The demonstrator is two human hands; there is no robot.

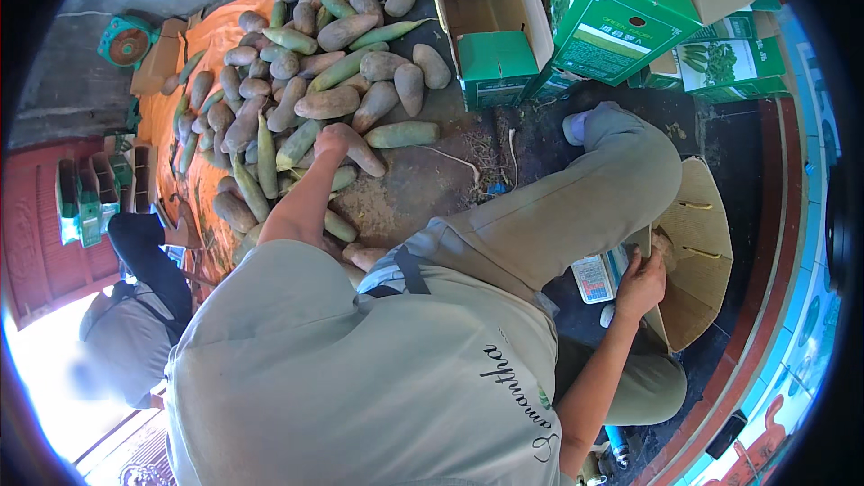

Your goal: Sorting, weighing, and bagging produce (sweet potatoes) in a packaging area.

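Note:
My left hand (333, 139) is closed around the upper end of a muddy, pinkish-brown radish (364, 155) at the near right side of a large heap. Its fingertips are partly hidden. A pale green radish (402, 134) lies just beyond. On my right, an open cardboard box (701, 283) stands beside my leg, with brownish roots (664, 254) partly visible inside. My right hand (643, 283) grips the near edge of this box, thumb up. Next to it is a scale with a keypad and display (595, 279), partly covered by my leg.
The radish heap (324, 54) spreads over an orange sheet (236, 20). Green cartons (612, 22) stand at the back right, beside an open carton (493, 13). A green fan (126, 41) sits far left. Another person (135, 333) is at the left edge. Dry roots litter the floor.

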